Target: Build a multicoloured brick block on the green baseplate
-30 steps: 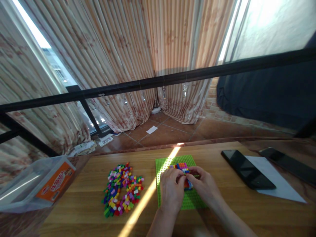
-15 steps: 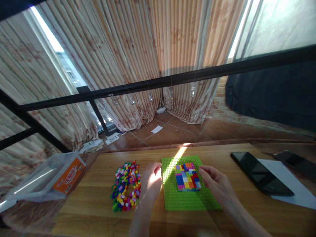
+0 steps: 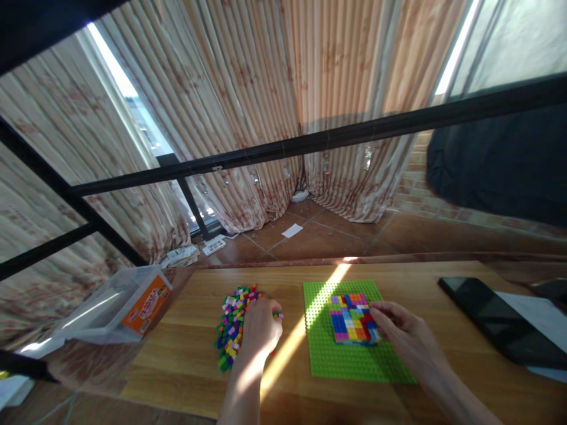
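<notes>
A green studded baseplate (image 3: 325,360) lies on the wooden table, crossed by a strip of sunlight. On it stands a low, roughly square build of many-coloured toy bricks (image 3: 352,321). My right hand (image 3: 405,330) is at the build's right edge, thumb and fingertips pinched together; what is between them is too small to make out. My left hand (image 3: 262,324) reaches over the right side of a pile of loose toy bricks (image 3: 230,333). Its fingers are curled, and small bricks show beside the fingertips. Whether it grips one is hidden.
A clear plastic box (image 3: 106,307) with an orange label sits beyond the table's left end. To the right, a black phone-like device (image 3: 500,319) lies partly on white paper (image 3: 540,313). A dark metal rail (image 3: 274,150) runs behind the table, before the curtains.
My left hand has moved left from the baseplate's edge to the brick pile. My right hand stays by the build's right edge. The view has shifted slightly.
</notes>
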Available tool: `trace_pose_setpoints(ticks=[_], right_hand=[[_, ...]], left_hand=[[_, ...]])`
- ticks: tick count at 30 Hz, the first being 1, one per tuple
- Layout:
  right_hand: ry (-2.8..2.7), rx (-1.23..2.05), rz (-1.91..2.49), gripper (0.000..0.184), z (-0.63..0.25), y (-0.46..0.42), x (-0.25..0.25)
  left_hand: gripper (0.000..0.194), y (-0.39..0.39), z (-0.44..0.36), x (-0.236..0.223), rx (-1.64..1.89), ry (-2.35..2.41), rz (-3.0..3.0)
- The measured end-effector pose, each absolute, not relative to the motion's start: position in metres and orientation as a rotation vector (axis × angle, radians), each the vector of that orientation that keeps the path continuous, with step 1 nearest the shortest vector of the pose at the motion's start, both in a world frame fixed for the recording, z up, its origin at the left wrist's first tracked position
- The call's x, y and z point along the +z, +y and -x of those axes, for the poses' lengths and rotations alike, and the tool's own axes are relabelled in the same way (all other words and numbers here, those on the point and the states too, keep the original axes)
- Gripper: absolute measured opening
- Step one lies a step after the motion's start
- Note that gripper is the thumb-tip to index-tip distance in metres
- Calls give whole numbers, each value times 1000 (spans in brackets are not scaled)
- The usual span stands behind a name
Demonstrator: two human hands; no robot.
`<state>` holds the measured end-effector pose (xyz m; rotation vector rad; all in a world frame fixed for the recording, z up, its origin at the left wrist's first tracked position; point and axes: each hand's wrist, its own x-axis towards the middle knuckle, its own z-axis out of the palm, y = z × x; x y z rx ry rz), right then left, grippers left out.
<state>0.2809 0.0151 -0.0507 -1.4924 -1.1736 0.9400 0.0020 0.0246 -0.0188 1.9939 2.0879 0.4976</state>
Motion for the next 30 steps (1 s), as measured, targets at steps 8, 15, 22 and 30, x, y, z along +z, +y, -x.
trace_pose_setpoints(ticks=[8, 15, 22, 30], right_hand=[[-1164, 922, 1492, 35, -282, 18, -58], [-1158, 936, 1499, 34, -279, 15, -48], [-1174, 923, 1494, 32, -279, 13, -44], [-1162, 941, 1453, 30, -276, 15, -47]], left_hand=[[19, 25, -10, -21, 475, 2089, -2059], [15, 29, -23, -13, 610, 2013, -2003], [14, 31, -35, -13, 735, 1896, -1768], [13, 16, -84, -6, 993, 1465, -1768]])
